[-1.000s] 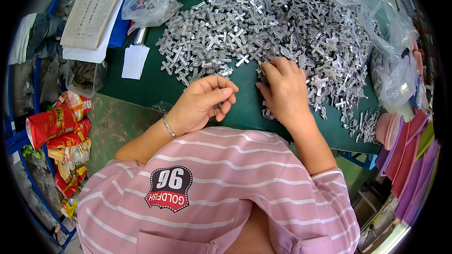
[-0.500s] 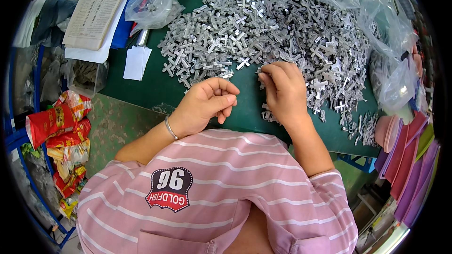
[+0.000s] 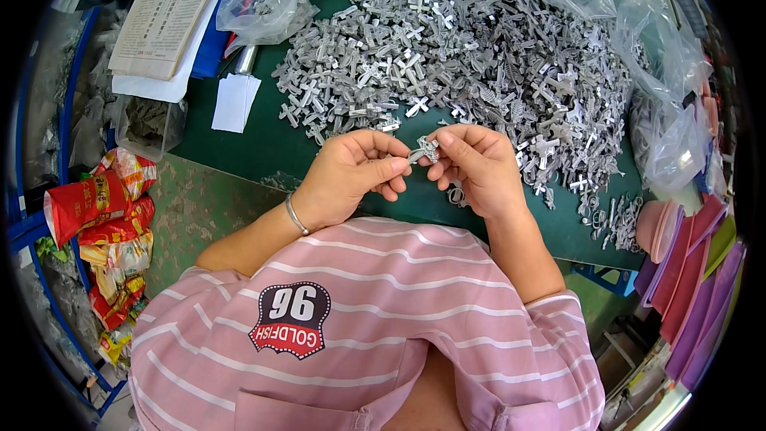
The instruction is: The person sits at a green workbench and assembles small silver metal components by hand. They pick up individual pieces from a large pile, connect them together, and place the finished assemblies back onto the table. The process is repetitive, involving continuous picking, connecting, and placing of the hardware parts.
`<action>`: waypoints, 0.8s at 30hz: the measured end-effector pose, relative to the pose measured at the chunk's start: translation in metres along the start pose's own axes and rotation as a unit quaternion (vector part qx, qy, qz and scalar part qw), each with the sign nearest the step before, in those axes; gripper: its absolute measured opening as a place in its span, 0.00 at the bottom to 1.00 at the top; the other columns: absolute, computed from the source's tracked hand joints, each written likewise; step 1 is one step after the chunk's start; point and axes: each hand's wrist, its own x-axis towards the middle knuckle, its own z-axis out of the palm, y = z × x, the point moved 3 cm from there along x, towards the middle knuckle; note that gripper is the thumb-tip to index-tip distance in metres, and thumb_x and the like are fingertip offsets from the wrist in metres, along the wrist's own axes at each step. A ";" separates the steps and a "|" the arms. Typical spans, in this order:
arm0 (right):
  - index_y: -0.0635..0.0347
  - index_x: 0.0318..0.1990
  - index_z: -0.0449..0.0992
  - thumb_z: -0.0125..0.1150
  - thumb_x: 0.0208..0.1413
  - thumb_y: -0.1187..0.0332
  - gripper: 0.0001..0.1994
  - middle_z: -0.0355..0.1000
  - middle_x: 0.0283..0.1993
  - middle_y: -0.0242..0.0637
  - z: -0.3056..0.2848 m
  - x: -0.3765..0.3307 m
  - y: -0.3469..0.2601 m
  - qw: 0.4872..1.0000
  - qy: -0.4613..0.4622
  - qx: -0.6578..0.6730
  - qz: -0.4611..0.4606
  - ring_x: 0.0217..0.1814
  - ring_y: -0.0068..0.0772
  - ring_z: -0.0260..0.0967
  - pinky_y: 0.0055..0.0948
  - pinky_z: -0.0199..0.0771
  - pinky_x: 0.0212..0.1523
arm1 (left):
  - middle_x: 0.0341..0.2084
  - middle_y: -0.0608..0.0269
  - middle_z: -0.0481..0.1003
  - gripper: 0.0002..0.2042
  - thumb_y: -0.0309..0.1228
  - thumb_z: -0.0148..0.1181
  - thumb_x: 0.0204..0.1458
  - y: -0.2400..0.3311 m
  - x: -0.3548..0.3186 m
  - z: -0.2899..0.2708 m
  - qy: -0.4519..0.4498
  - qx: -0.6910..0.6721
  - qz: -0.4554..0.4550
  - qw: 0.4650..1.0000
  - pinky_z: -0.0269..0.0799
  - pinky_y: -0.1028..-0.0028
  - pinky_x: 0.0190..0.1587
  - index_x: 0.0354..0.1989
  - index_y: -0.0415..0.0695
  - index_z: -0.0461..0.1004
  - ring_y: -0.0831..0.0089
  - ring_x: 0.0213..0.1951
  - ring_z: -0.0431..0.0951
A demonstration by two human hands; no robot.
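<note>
Between my hands, just above the table's near part, is a small silvery metal piece (image 3: 424,150). My left hand (image 3: 355,172), with a bangle at its wrist, pinches the piece's left end between thumb and forefinger. My right hand (image 3: 479,164) grips the other end with thumb and bent fingers. Fingertips cover parts of the piece, so its full outline cannot be made out. Beyond both hands spreads a big heap of grey metal pieces (image 3: 471,48), many of them cross-shaped. Close below my right hand lie a few small ring-like pieces (image 3: 456,195).
The green table (image 3: 279,148) bears a smaller group of metal pieces (image 3: 618,223) at right. Clear plastic bags (image 3: 666,136) edge the heap. White paper slips (image 3: 234,102), a bagged bundle (image 3: 267,8) and printed sheets (image 3: 163,12) lie left. Colourful bins (image 3: 686,263) stand right.
My right hand has drawn back from the heap's near edge toward me with a metal piece. My left hand has moved slightly right and now pinches that piece too.
</note>
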 end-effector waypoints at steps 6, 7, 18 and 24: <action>0.67 0.29 0.74 0.55 0.52 0.71 0.07 0.72 0.27 0.36 0.012 -0.008 -0.011 0.970 -0.038 -0.174 -0.165 0.26 0.23 0.69 0.22 0.69 0.26 | 0.30 0.57 0.72 0.10 0.29 0.48 0.55 -0.005 0.003 0.000 0.016 -0.057 -0.027 0.998 0.74 0.78 0.26 0.40 0.34 0.68 0.74 0.27 0.75; 0.66 0.28 0.74 0.56 0.52 0.72 0.06 0.72 0.27 0.36 0.018 -0.013 -0.014 0.931 -0.062 -0.258 -0.250 0.27 0.23 0.68 0.24 0.69 0.28 | 0.30 0.57 0.72 0.11 0.30 0.47 0.55 -0.005 0.004 0.002 -0.009 -0.095 -0.047 0.994 0.75 0.77 0.25 0.40 0.34 0.68 0.74 0.28 0.75; 0.63 0.32 0.72 0.62 0.40 0.75 0.09 0.69 0.32 0.41 -0.021 0.022 -0.041 0.632 0.170 -0.606 -0.452 0.34 0.44 0.65 0.34 0.66 0.35 | 0.25 0.62 0.70 0.06 0.27 0.52 0.52 -0.007 0.005 -0.001 -0.049 -0.056 -0.057 0.996 0.63 0.83 0.17 0.34 0.37 0.69 0.79 0.24 0.69; 0.65 0.34 0.73 0.62 0.40 0.80 0.10 0.69 0.36 0.38 -0.003 0.003 -0.027 0.885 0.094 -0.303 -0.340 0.35 0.24 0.67 0.19 0.69 0.33 | 0.29 0.61 0.72 0.06 0.25 0.52 0.52 -0.007 0.002 0.001 -0.020 -0.047 -0.042 0.998 0.68 0.82 0.21 0.37 0.37 0.69 0.79 0.26 0.72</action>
